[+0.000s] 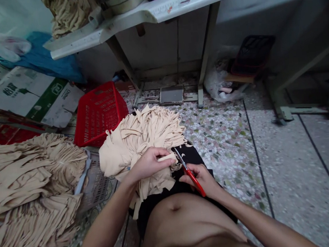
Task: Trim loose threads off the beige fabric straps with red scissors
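The right hand [200, 178], just right of centre in the lower half of the frame, is curled around the red handles of the scissors [189, 171], whose blades point up and left. These look rigid and fairly light; the handles are the place to hold them, with fingers well clear of the blades. The left hand [148, 164], near the centre, is closed in a pinch, thumb against fingers, on a folded beige strip [168, 158]. Whether the blades touch the strip, I cannot tell.

The strip should be light, soft and limp, likely to curl or slide if held loosely; a pinch close to its end would keep it steady. Around and beyond the left hand, the beige cloth bundle [146, 131] lies across the lap at centre frame. It would probably sag and be heavier as a whole, so a gathered grip around its bunched middle would suit it better than one loose end.

At the lower left, a larger cloth pile [26, 171] spreads beside a grey crate [96, 184]. Farther off stand a red basket [94, 124], left of centre, and the white tabletop [184, 1] along the upper edge.
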A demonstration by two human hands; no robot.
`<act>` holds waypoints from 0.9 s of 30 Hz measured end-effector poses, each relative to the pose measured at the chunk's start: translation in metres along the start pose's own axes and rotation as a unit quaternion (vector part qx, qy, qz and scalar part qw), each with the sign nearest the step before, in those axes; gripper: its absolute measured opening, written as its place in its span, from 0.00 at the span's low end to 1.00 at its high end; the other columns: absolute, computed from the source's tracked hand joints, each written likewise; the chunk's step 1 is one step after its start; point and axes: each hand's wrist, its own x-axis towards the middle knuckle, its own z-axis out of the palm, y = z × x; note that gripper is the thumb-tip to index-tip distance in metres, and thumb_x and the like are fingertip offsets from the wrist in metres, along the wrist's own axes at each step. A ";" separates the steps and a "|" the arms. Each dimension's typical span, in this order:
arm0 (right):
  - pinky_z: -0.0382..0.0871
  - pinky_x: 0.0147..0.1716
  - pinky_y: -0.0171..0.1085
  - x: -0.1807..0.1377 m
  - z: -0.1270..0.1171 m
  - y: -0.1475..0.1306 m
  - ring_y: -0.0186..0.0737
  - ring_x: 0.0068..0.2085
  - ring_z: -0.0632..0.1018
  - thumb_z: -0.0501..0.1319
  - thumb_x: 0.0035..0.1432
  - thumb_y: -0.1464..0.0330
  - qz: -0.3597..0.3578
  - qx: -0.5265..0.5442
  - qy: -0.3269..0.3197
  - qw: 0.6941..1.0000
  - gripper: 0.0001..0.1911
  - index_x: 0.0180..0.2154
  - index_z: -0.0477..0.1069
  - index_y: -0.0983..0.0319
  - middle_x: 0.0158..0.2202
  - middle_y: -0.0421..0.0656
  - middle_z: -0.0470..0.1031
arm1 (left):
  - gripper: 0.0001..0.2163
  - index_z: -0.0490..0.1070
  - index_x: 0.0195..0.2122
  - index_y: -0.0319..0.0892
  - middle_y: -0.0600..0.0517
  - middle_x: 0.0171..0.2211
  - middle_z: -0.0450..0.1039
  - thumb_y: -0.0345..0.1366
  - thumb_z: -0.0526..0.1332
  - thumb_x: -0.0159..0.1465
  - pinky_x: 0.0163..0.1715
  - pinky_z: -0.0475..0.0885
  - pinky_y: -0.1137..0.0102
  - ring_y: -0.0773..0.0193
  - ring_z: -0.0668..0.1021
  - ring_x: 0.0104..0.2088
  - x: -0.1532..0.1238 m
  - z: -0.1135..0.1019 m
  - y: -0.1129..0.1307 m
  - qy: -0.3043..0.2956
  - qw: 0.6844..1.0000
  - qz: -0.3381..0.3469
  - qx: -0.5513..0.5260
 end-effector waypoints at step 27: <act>0.55 0.16 0.31 0.031 0.008 -0.006 0.31 0.16 0.65 0.72 0.53 0.49 0.036 0.035 0.078 0.996 0.26 0.24 0.63 0.59 0.15 0.34 0.64 | 0.13 0.74 0.35 0.38 0.54 0.27 0.70 0.44 0.68 0.61 0.27 0.63 0.73 0.67 0.69 0.26 0.054 -0.059 -0.086 0.256 0.962 -0.021 0.090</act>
